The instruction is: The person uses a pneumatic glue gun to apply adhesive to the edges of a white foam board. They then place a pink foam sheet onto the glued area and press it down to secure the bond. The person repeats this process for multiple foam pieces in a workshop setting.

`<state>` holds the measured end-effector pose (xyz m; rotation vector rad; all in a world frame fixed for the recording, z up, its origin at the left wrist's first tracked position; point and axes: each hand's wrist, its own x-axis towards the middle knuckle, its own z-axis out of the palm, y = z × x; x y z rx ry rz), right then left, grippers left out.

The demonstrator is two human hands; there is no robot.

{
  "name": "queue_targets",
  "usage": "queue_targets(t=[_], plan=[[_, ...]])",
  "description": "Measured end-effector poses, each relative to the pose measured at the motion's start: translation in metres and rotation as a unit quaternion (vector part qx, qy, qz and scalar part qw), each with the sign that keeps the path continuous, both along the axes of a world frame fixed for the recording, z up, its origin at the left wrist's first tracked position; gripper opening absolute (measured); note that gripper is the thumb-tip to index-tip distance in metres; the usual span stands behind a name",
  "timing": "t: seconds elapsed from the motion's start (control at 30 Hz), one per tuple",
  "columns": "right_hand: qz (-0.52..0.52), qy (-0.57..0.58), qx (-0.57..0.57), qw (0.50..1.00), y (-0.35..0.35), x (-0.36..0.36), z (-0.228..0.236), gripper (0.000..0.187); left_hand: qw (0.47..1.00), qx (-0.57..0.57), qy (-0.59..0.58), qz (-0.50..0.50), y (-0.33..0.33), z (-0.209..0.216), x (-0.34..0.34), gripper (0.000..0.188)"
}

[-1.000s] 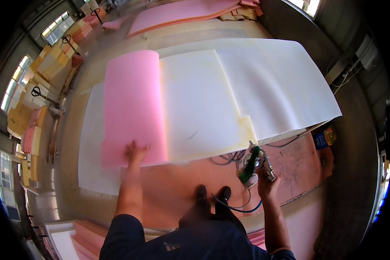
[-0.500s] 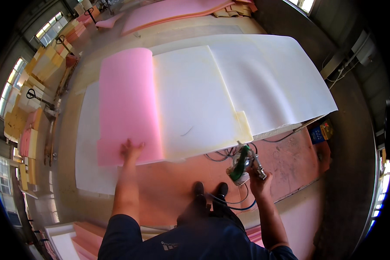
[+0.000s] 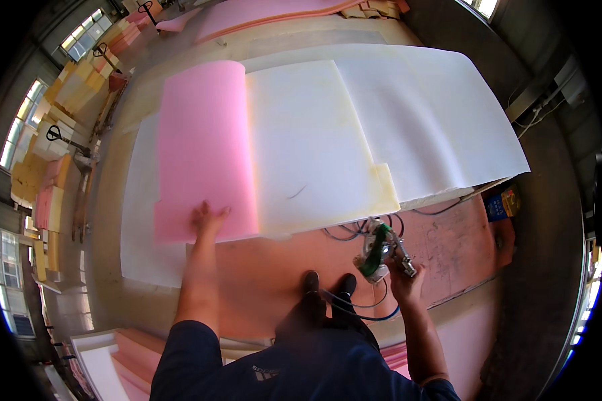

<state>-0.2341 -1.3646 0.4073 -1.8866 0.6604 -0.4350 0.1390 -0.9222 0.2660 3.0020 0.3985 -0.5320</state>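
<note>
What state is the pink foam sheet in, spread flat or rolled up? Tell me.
Spread flat. The pink foam sheet lies open beside the white foam sheets, its far end curling over; the left hand presses its near edge.

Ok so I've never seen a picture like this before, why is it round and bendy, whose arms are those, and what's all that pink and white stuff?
The picture comes from a wide fisheye camera worn on a person's head, looking down, so straight edges bend near the rim. The arms coming in from the bottom are that person's own, and their dark shoes show between them. The left hand presses flat on the near edge of a pink foam sheet. Beside it lie white foam sheets on a big work surface. The right hand holds a green and silver spray gun with a blue hose trailing from it. More foam is stacked around the edges of the hall.
</note>
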Motion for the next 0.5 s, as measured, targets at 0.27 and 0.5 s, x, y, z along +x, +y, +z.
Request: queue_targets(t=[0.27,0.5], plan=[[0.067,-0.031,-0.028,0.997,0.026,0.021,0.02,0.016,0.999,-0.005,0.027,0.026,-0.02,0.008,-0.003,0.108],[-0.109,-0.008,0.022,0.994,-0.029,-0.021,-0.013,0.009,0.999,-0.022,0.023,0.033,-0.022,0.008,-0.005,0.109]])
